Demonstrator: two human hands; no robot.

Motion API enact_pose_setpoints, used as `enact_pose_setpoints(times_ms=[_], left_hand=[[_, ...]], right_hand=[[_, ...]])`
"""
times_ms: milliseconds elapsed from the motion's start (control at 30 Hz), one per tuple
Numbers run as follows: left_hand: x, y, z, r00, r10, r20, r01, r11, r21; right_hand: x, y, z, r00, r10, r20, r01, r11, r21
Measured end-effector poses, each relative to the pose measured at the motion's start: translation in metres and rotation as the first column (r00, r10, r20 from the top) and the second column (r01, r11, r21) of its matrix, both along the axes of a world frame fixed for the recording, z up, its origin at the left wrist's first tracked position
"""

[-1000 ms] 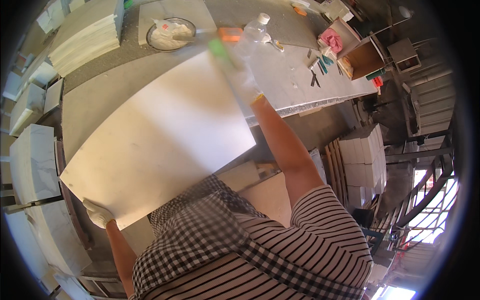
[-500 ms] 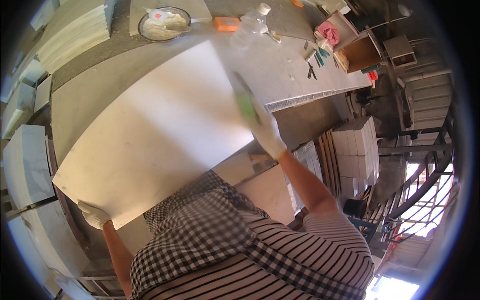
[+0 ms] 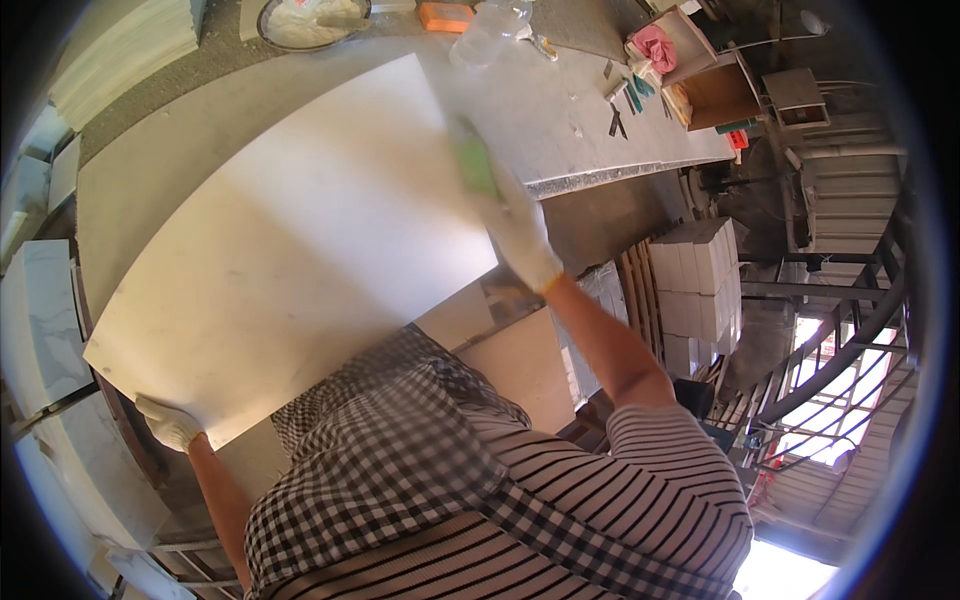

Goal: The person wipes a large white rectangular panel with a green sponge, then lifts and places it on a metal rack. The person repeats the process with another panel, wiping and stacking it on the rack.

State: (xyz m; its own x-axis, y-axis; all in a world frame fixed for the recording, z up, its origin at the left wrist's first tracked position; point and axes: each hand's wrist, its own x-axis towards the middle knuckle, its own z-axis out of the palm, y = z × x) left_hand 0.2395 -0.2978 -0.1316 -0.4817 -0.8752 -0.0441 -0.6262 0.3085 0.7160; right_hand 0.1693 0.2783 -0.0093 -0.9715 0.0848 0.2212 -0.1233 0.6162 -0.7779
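Note:
A large, smooth white panel [image 3: 290,240] lies at a slant across the worktable, its near edge against my checked apron. My left hand [image 3: 172,424], in a white glove, grips the panel's near left corner, fingers laid over the edge. At the right edge of the panel, my gloved right hand [image 3: 518,232] is closed around a green tool [image 3: 474,165]. Motion smears this tool, so its exact kind does not show. It is against or just beside the panel's edge; which one, I cannot tell.
On the worktable [image 3: 560,110] are a bowl [image 3: 268,25] of pale paste, an orange block [image 3: 446,17], a clear plastic bottle [image 3: 490,38] and small dark tools [image 3: 617,120]. Open boxes [image 3: 722,95] stand far right. White cartons [image 3: 695,270] are stacked right; marbled slabs [image 3: 40,325] stand left.
My right hand and the green tool have slid a little farther away along the panel's right edge. My left hand keeps its hold. The whole view has shifted slightly.

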Motion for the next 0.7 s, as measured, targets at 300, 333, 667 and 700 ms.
enact_pose_setpoints(times_ms=[300, 333, 667, 700], left_hand=[[-0.004, 0.003, 0.002, 1.000, 0.013, 0.019, -0.013, 1.000, -0.009], [-0.003, 0.003, 0.002, 0.999, 0.030, 0.021, -0.030, 1.000, -0.001], [-0.002, 0.007, 0.009, 0.999, 0.028, 0.046, -0.028, 0.999, -0.017], [-0.003, 0.007, 0.011, 0.998, 0.030, 0.048, -0.031, 0.999, 0.023]], right_hand=[[0.081, -0.002, -0.023, 0.981, -0.185, 0.058, 0.186, 0.983, -0.005], [0.058, -0.004, -0.015, 0.988, -0.156, 0.024, 0.154, 0.987, 0.041], [-0.008, -0.008, 0.004, 0.969, -0.134, 0.207, 0.138, 0.990, -0.001], [0.016, -0.004, -0.003, 0.970, -0.146, 0.196, 0.148, 0.989, 0.003]])
